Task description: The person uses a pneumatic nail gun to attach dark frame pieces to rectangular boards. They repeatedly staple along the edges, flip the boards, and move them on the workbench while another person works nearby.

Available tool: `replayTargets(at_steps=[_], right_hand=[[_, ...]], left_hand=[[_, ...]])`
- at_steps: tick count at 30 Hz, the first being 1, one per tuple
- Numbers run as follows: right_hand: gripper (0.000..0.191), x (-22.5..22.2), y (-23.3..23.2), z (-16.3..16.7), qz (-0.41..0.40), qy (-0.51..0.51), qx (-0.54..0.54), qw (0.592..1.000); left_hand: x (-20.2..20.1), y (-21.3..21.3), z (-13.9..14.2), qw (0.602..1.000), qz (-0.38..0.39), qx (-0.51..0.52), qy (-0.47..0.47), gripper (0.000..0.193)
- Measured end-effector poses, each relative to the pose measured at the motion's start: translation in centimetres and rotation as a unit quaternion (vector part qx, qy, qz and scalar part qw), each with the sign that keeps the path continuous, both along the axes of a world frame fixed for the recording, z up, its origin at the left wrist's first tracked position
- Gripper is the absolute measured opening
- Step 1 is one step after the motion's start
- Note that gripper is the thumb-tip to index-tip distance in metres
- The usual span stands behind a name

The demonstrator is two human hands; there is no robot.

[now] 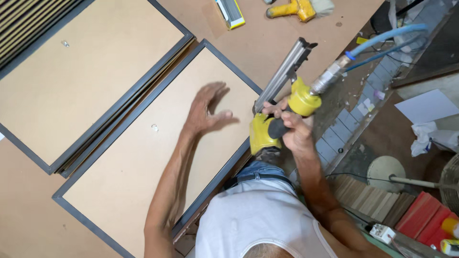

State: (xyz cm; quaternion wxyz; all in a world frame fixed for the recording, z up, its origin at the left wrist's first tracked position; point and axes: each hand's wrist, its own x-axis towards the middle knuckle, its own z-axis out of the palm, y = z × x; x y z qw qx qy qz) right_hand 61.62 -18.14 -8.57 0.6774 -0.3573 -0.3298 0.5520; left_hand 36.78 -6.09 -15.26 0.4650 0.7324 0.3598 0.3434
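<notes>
My right hand grips the black handle of a yellow pneumatic nail gun, its long metal magazine pointing up and away and its nose down at the edge of a dark-framed brown backing board. A blue air hose runs from the gun's rear fitting. My left hand hovers open and blurred over the board's right part, fingers spread, holding nothing.
A stack of similar framed boards lies at upper left. A box of staples and a second yellow tool rest at the top of the work surface. Tiled floor, a white fan base, red and white items lie right.
</notes>
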Motion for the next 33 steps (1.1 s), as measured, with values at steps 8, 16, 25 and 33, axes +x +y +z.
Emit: replayTargets(at_steps=[8, 16, 25, 33], right_hand=[[0.023, -6.9, 3.6, -0.1, -0.079, -0.068, -0.066, 0.992], [0.026, -8.8, 5.7, -0.9, -0.016, -0.328, 0.007, 0.944], [0.03, -8.1, 5.2, -1.6, -0.058, -0.353, 0.026, 0.933], [0.047, -7.9, 5.2, -2.2, -0.061, -0.35, 0.034, 0.934]], left_hand=[[0.6, -9.4, -1.9, 1.0, 0.018, 0.0, 0.005, 0.121], [-0.3, -6.4, -3.9, 0.993, 0.026, -0.1, -0.062, 0.07], [-0.6, -4.7, -3.3, 0.993, -0.004, -0.083, -0.082, 0.045], [-1.1, -5.1, -4.9, 0.991, 0.021, -0.086, -0.103, 0.045]])
